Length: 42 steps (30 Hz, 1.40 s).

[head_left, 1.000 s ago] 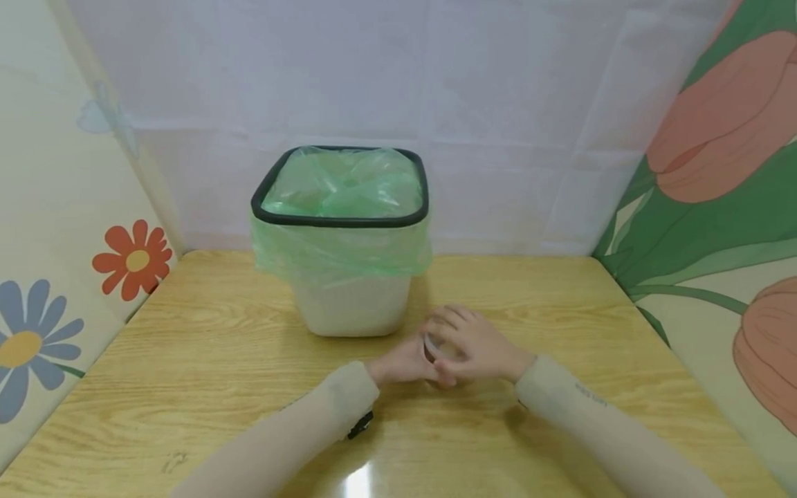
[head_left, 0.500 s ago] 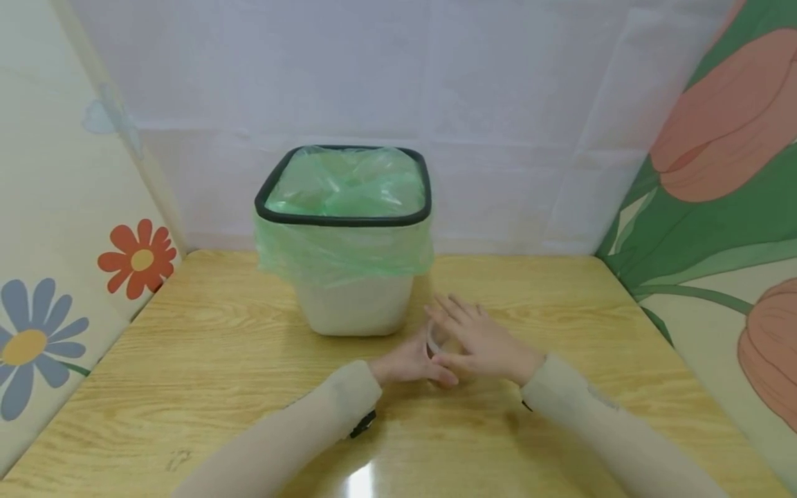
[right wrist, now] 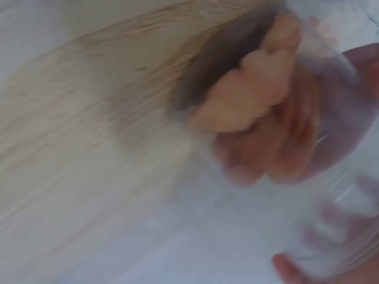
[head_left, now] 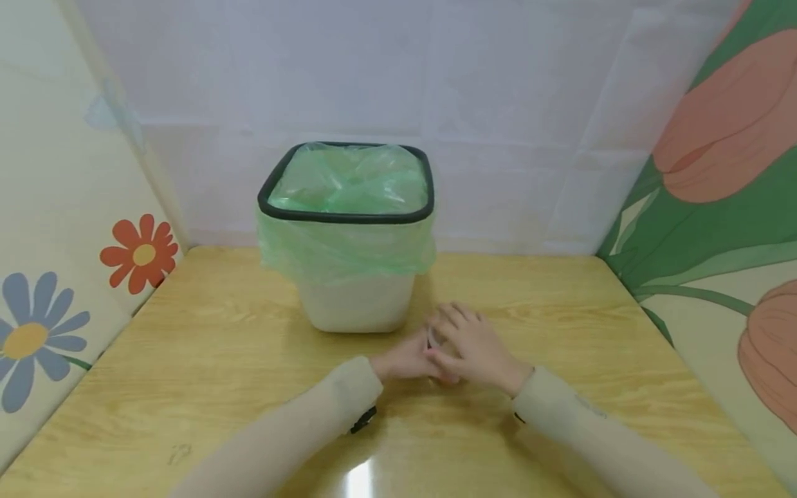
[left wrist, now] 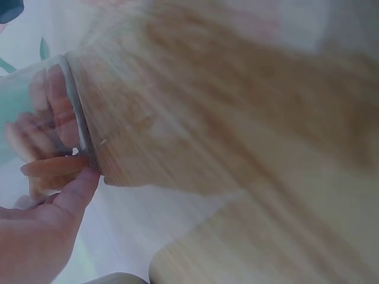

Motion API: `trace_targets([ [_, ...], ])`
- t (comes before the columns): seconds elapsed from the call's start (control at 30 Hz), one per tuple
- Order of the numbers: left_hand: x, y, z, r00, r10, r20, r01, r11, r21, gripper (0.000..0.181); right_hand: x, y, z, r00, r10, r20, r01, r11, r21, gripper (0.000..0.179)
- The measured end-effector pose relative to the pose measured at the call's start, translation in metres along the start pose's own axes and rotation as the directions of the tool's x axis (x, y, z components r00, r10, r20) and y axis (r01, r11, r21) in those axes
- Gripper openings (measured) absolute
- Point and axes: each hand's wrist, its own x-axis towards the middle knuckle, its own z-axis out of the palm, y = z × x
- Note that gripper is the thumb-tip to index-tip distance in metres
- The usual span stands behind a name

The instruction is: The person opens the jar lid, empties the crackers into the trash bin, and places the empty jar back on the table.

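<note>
In the head view, both hands meet around a clear, round plastic container close over the table, right of the bin's base. My left hand grips it from the left, its thumb lying at the container's grey edge in the left wrist view. My right hand curls over it from the right and hides most of it. The right wrist view is blurred, but it shows a see-through wall and a ribbed clear part beside a right fingertip. Brownish shapes show through the plastic.
A white bin with a black rim and a green plastic bag stands behind the hands on the wood-grain table. A white cloth hangs behind, with flower-patterned panels on both sides.
Half a second ago the right hand's fingers were spread straighter over the container; now they curl round it again. The left hand keeps its grip in the same place.
</note>
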Motion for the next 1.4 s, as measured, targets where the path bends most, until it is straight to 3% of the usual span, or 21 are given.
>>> trace_targets([
  [0.33, -0.001, 0.003, 0.004, 0.997, -0.069, -0.023, 0.066, 0.993, -0.103, 0.094, 0.000, 0.017, -0.002, 0.981, -0.183, -0.064, 0.187, 0.979, 0.080, 0.042],
  [0.47, -0.003, 0.002, 0.004, 0.996, -0.072, -0.050, 0.069, 0.996, -0.061, 0.096, 0.001, 0.022, -0.001, 0.968, -0.245, -0.057, 0.249, 0.965, 0.086, 0.042],
  [0.57, -0.005, 0.000, 0.004, 0.995, -0.090, -0.042, 0.088, 0.995, -0.044, 0.099, 0.000, 0.024, -0.001, 0.964, -0.267, -0.004, 0.267, 0.960, 0.087, 0.043],
  [0.8, -0.008, -0.003, 0.003, 0.994, -0.106, -0.008, 0.104, 0.986, -0.133, 0.087, 0.000, 0.015, -0.008, 0.978, -0.157, 0.140, 0.140, 0.983, 0.121, 0.055],
  [0.93, -0.009, 0.000, 0.002, 0.993, -0.116, 0.000, 0.115, 0.982, -0.151, 0.095, 0.002, 0.004, -0.010, 0.992, -0.070, 0.109, 0.061, 0.995, 0.083, 0.056],
  [1.0, -0.008, 0.001, 0.002, 0.993, -0.116, -0.009, 0.114, 0.985, -0.131, 0.100, 0.003, -0.001, -0.010, 0.997, -0.007, 0.072, 0.003, 0.999, 0.052, 0.053],
  [1.13, -0.005, 0.003, 0.002, 0.995, -0.099, -0.030, 0.100, 0.995, 0.006, 0.101, 0.003, -0.007, -0.006, 0.995, 0.089, 0.033, -0.089, 0.996, -0.010, 0.052],
  [1.23, -0.002, 0.004, 0.001, 0.997, -0.067, -0.033, 0.070, 0.992, 0.105, 0.099, 0.003, -0.008, -0.003, 0.994, 0.109, 0.025, -0.109, 0.994, -0.029, 0.053],
  [1.4, 0.001, 0.003, 0.000, 0.999, -0.037, -0.023, 0.040, 0.995, 0.095, 0.098, 0.002, -0.008, -0.003, 0.996, 0.088, -0.014, -0.088, 0.996, -0.022, 0.047],
])
